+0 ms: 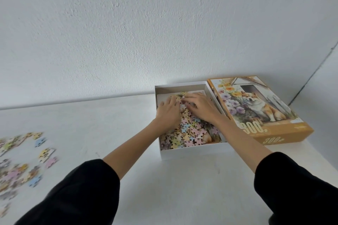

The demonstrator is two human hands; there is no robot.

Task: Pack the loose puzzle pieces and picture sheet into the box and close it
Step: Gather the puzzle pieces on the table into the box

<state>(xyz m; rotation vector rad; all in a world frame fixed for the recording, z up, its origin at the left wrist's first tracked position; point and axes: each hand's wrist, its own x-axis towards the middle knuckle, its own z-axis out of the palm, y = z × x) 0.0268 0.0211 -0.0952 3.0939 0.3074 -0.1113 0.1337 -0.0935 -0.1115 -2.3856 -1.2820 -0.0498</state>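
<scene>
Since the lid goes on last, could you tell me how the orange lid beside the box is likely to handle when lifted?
The orange lid looks like thin card, so probably light and fairly stiff. Lying flat on the table, it should slide rather than tip if pushed.

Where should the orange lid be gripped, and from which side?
The lid lies flat, picture up, its left wall close against the box, leaving little finger room there; so probably grip its right long wall and near short end, from the right.
</scene>
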